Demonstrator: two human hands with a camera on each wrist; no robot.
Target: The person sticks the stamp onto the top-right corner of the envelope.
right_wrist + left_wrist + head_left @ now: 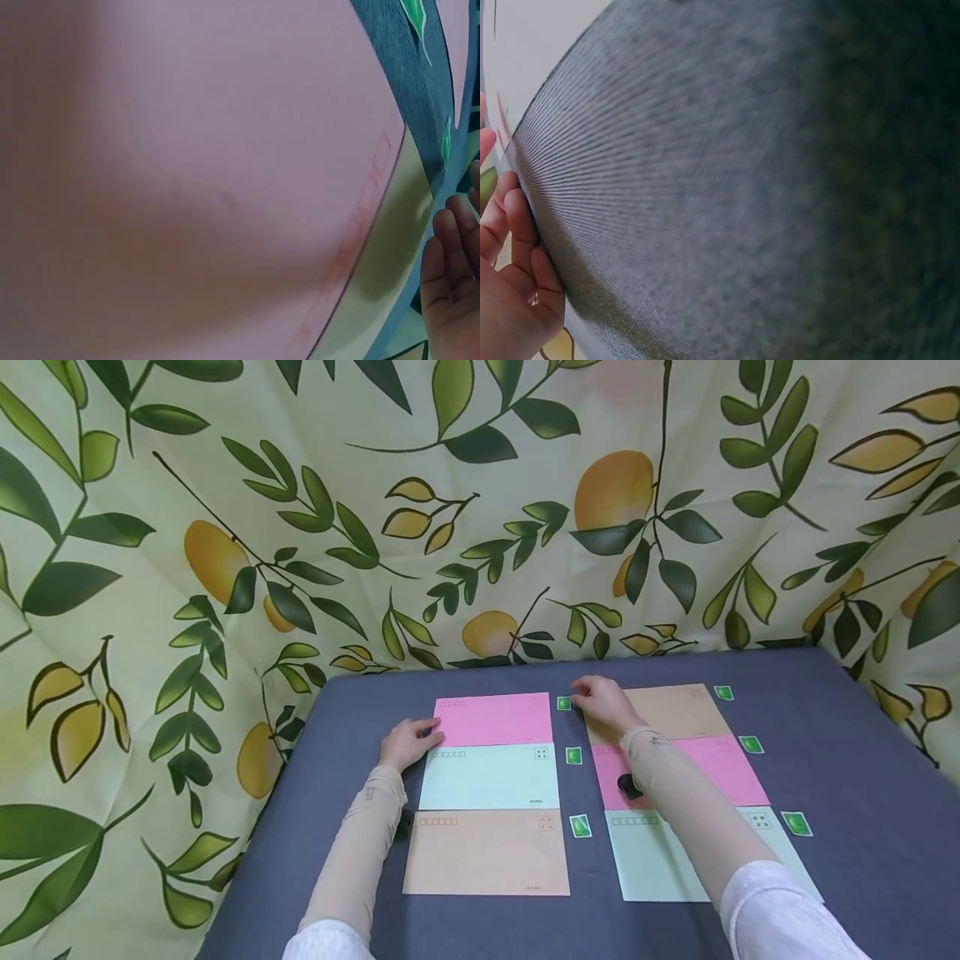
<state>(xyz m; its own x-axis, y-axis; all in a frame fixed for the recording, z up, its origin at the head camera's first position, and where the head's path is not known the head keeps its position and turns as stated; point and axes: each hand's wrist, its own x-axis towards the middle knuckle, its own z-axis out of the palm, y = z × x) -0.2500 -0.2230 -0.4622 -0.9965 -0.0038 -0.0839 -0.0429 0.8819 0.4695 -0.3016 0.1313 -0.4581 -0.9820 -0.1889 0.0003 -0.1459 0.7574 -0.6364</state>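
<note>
Apparently, layout done: six envelopes (487, 860) in two columns, six stamps (573, 756) alongside on the surface (337, 852), none seen on paper yet. Left hand (406, 743), fingers loose, touches left-column pink envelope (495, 720); right hand (606, 702), fingers nearly straight, nothing visibly held, beside top-left stamp (564, 703).

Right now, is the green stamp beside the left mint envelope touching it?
Apart: the head view shows dark cloth between the stamp and mint envelope.

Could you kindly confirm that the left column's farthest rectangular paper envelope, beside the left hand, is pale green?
Not quite: it is a bright pink rectangular paper envelope, beside the left hand as you say; the head view shows this.
</note>
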